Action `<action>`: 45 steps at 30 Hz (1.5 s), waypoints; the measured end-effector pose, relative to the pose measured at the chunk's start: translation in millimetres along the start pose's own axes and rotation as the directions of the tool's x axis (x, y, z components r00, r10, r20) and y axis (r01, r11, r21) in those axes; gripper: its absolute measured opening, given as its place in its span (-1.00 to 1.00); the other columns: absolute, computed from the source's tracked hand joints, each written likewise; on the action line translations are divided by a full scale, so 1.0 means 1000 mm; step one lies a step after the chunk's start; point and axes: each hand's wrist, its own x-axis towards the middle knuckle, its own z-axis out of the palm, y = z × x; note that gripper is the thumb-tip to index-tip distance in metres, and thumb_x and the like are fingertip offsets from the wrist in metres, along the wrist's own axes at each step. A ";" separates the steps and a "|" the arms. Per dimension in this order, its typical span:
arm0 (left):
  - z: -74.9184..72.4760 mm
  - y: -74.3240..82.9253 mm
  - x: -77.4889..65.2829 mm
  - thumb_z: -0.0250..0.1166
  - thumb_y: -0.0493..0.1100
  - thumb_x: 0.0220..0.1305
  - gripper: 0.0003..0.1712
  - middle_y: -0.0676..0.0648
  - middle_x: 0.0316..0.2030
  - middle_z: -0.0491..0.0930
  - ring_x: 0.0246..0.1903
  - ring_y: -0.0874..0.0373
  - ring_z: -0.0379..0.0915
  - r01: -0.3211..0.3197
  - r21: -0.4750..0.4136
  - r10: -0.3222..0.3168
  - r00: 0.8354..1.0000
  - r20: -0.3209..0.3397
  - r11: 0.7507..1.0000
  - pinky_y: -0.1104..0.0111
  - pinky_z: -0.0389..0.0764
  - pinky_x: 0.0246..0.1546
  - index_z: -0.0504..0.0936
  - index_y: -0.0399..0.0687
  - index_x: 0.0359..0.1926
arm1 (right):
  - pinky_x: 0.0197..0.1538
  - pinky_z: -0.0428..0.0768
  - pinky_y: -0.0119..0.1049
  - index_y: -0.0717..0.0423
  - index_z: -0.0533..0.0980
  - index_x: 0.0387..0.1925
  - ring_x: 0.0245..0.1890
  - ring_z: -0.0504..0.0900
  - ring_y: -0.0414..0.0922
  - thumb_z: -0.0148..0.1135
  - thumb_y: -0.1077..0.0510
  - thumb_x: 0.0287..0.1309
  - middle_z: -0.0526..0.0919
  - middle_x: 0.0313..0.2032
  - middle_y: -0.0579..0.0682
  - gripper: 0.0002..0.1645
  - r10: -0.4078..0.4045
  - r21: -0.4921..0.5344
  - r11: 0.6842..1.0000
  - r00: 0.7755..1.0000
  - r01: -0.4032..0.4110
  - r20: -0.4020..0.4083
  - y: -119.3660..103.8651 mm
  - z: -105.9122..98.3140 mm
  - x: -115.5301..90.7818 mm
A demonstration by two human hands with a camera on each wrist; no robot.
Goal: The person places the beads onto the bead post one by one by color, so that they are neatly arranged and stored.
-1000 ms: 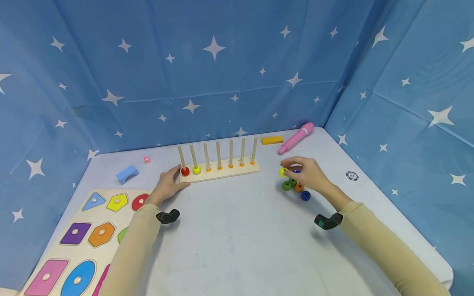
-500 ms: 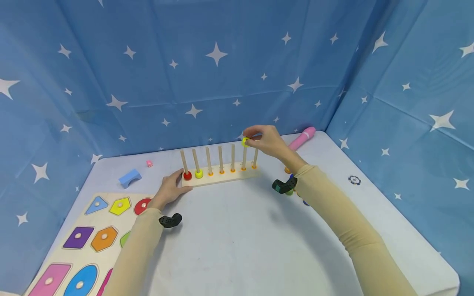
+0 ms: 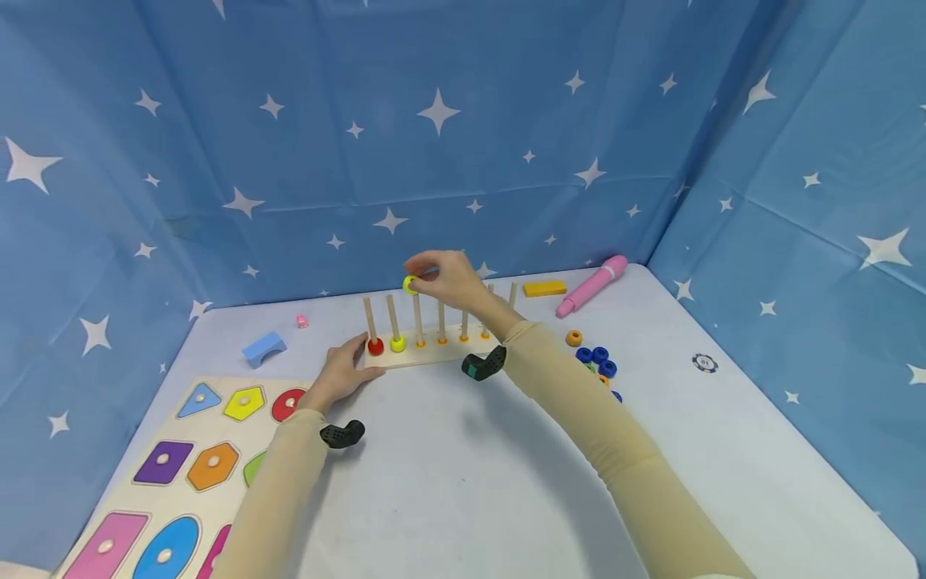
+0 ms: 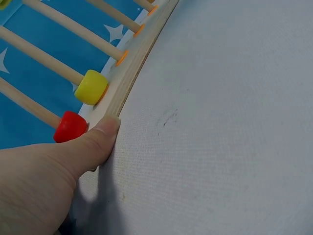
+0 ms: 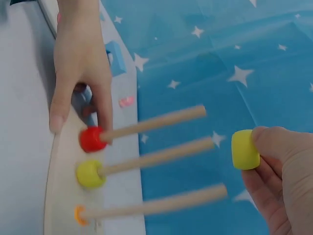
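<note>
My left hand (image 3: pixel 342 374) grips the left end of a wooden peg board (image 3: pixel 434 353), thumb on the front edge (image 4: pixel 108 125) and fingers behind. A red bead (image 5: pixel 92 139) sits low on the first peg. Around the second peg's foot is a yellow bead (image 5: pixel 90 174). The other pegs that show carry only orange rings at their bases. Another yellow bead (image 5: pixel 245 149) is pinched between thumb and fingers of my right hand (image 3: pixel 452 281). It hangs by the third peg's top in the head view, and the right wrist view shows it apart from the pegs.
Loose blue beads (image 3: pixel 600 355), an orange bead (image 3: pixel 574 338) and others lie right, partly behind my right sleeve. Behind them are a yellow block (image 3: pixel 545 289) and pink microphone-like toy (image 3: pixel 593 287). A shape puzzle (image 3: pixel 231 434), blue arch block (image 3: pixel 264 349) and poker chip (image 3: pixel 705 363) lie around.
My right hand has carried the yellow bead from the loose pile leftward and up, over the pegs. The left hand stays on the board's end. The view has shifted slightly.
</note>
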 end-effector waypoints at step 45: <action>0.003 0.001 0.001 0.35 0.01 0.17 -0.02 -0.31 0.38 0.07 0.26 -0.26 -0.03 -0.011 0.006 0.011 1.000 -0.013 1.000 -0.11 0.09 0.27 0.03 -0.27 0.43 | -0.03 0.52 -0.49 0.19 0.57 0.00 -0.10 0.59 -0.20 0.23 0.17 0.20 0.64 -0.07 0.06 -0.66 -0.009 -0.020 1.000 0.998 0.010 0.067 -0.003 0.027 0.010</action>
